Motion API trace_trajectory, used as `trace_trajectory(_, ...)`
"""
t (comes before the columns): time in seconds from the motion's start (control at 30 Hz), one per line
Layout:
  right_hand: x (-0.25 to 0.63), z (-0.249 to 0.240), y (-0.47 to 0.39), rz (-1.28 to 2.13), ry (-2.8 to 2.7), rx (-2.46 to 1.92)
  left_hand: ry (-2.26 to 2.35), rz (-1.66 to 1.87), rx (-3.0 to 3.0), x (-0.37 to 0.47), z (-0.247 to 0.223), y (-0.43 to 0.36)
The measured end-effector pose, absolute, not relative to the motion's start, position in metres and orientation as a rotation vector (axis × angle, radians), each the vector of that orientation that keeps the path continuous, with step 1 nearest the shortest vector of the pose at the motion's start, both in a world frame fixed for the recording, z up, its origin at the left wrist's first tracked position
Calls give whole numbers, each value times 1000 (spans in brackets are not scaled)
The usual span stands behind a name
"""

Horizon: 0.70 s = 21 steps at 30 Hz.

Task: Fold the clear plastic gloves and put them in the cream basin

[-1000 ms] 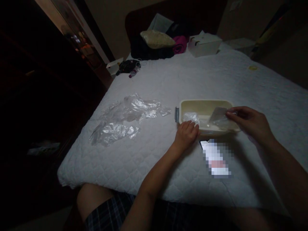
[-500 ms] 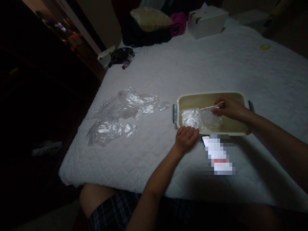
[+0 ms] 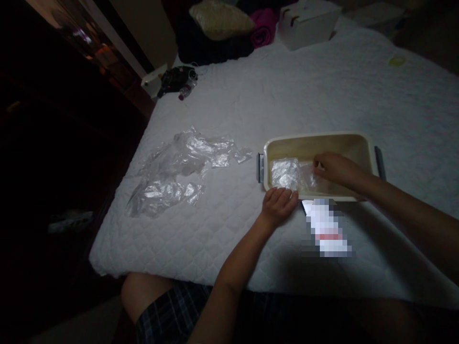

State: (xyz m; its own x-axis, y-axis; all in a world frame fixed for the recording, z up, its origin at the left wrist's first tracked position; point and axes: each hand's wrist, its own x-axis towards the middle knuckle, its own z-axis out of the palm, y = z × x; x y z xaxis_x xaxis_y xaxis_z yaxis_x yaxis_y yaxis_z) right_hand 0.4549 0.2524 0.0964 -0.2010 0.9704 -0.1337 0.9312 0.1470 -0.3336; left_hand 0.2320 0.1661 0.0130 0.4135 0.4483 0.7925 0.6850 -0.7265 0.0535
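Note:
A cream plastic bin [image 3: 337, 139] with grey side handles lies on the white quilted bed. Folded clear plastic bags [image 3: 285, 173] rest in its left half. My right hand [image 3: 332, 167] is inside the bin, its fingers pinched on the edge of a clear plastic bag [image 3: 306, 176] beside the folded ones. My left hand [image 3: 278, 205] has its fingers curled over the bin's near left rim. Left of the bin, crumpled clear plastic bags [image 3: 168, 167] are spread over the quilt.
A lit phone [image 3: 326, 229], partly pixelated, lies just in front of the bin. Farther back are a white box [image 3: 308, 28], a cushion [image 3: 220, 20], a pink roll [image 3: 263, 28], a dark bag [image 3: 175, 79] and a small bottle [image 3: 187, 90].
My right hand has moved slightly down and left, and the bag under it lies lower and flatter. The bin's right end has shifted a little; my left hand stays on the rim.

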Motion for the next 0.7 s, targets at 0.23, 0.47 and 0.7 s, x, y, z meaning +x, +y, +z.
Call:
trace_trajectory(0.23,441,79,261,705,-2372,-1897,-970,-1244,-2305,234,21,167)
trace_trajectory(0.47,438,78,266,633,-2380,-1915,-967,-1252,-2315,235,24,168)
trace_trajectory(0.7,429,108,251,463,-2356,-1803,-1110,-1046,-2518,235,37,169)
